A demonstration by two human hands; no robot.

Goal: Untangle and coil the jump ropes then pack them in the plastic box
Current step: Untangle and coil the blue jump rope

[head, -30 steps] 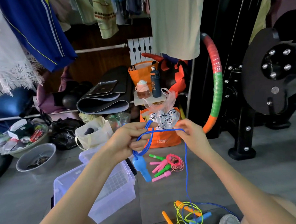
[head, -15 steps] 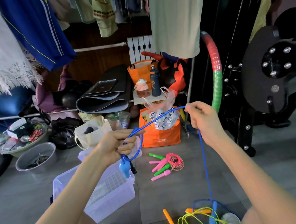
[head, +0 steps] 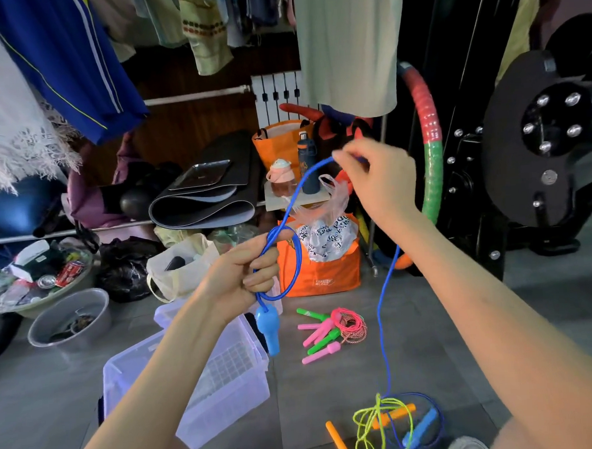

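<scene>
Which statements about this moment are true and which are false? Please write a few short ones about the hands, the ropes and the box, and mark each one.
1. The left hand grips a loop of the blue jump rope. True.
2. The right hand rests flat on the floor. False: it is raised and pinches the blue jump rope.
3. A blue handle hangs below the left hand. True.
4. The pink and green rope bundle lies inside the plastic box. False: it lies on the floor to the right of the box.
5. The yellow-green rope lies on the floor near the person's feet. True.
</scene>
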